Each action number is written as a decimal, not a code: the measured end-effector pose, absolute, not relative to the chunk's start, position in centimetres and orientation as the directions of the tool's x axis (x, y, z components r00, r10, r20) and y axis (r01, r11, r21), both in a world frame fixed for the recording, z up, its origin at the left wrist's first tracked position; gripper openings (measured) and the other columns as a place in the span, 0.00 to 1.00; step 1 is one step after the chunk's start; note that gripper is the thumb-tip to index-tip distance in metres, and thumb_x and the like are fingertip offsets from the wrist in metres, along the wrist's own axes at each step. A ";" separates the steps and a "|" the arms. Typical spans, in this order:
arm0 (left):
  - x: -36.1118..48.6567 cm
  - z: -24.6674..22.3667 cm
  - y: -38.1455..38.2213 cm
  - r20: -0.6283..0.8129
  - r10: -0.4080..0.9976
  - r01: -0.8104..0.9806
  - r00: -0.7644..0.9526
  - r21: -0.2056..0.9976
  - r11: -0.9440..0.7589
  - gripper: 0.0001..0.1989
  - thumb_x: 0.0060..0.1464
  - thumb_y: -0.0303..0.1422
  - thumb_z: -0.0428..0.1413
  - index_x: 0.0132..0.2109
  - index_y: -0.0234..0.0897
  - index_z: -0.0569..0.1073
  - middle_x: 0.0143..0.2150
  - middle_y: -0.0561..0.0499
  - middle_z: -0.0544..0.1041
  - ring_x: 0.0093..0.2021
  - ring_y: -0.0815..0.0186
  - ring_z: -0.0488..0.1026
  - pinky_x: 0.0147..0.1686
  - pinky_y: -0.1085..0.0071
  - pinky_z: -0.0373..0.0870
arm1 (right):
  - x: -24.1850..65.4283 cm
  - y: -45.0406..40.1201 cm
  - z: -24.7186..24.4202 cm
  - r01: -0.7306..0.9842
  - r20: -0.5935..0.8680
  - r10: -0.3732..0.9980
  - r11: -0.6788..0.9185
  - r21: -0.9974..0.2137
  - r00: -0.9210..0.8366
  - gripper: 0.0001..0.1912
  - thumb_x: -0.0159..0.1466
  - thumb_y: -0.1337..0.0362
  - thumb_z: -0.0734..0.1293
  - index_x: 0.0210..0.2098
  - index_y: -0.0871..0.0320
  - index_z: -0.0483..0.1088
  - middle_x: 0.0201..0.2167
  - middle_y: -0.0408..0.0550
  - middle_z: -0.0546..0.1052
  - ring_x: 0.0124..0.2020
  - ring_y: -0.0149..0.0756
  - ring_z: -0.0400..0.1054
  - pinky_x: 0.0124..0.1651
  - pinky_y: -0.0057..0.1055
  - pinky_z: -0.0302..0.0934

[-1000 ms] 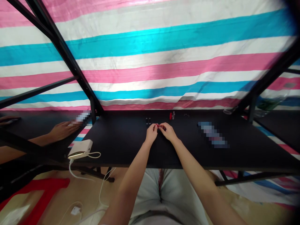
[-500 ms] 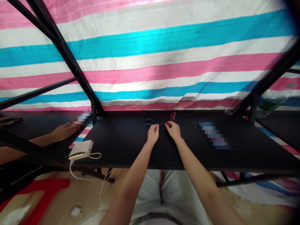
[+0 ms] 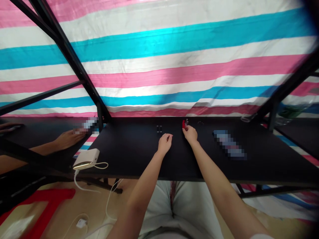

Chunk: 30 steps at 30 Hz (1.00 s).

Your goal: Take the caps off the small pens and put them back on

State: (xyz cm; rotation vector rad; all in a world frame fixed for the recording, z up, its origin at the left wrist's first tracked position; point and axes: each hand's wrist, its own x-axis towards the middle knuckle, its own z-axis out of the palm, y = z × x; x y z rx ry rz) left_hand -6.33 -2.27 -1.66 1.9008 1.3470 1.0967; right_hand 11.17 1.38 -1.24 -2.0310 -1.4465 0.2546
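My left hand (image 3: 165, 144) hovers low over the black table (image 3: 129, 149), thumb and fingers pinched together. Anything between those fingertips is too small to make out. Two small dark cylinders with pale ends (image 3: 159, 128) stand side by side just beyond it. To the right, my right hand (image 3: 190, 134) is closed, its fingertips on a small red piece (image 3: 183, 124). A small clear or silvery piece (image 3: 186, 122) lies right beside the red one, partly behind my fingers.
Tiny clear bits (image 3: 200, 122) lie further right. A blurred-out flat object (image 3: 229, 144) rests on the right side. At the left edge sits a white box with a cable (image 3: 87, 158). Another person's hand (image 3: 68, 139) holds a phone-like thing on the neighbouring table. Black frame bars (image 3: 84, 79) flank the table.
My right hand has moved away and to the right, from nearer my left hand to the red piece by the clear one. My left hand has shifted slightly right and nearer to me.
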 end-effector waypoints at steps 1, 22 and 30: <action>-6.3 -1.6 -2.3 0.305 0.938 0.490 0.166 0.800 -0.347 0.14 0.55 0.36 0.44 0.39 0.36 0.72 0.36 0.49 0.72 0.29 0.72 0.67 0.34 0.74 0.65 | 11.2 1.4 -1.3 0.786 0.199 0.903 -0.202 -0.584 0.380 0.09 0.56 0.59 0.61 0.33 0.55 0.69 0.31 0.46 0.73 0.32 0.34 0.66 0.32 0.27 0.55; -6.2 -1.6 -2.5 0.325 0.929 0.484 0.179 0.793 -0.370 0.12 0.53 0.34 0.46 0.36 0.37 0.73 0.36 0.50 0.72 0.25 0.73 0.65 0.32 0.73 0.64 | 12.0 2.3 -3.6 0.738 0.312 0.825 -0.175 -0.652 0.471 0.09 0.54 0.65 0.61 0.32 0.61 0.70 0.30 0.51 0.70 0.34 0.37 0.64 0.38 0.31 0.57; -6.4 -1.3 -2.4 0.351 0.930 0.471 0.106 0.807 -0.358 0.17 0.52 0.30 0.46 0.50 0.37 0.66 0.34 0.50 0.71 0.29 0.71 0.66 0.35 0.72 0.64 | 11.9 1.7 -2.9 0.774 0.293 0.838 -0.218 -0.595 0.461 0.11 0.54 0.63 0.63 0.35 0.62 0.70 0.34 0.54 0.69 0.36 0.39 0.64 0.38 0.33 0.56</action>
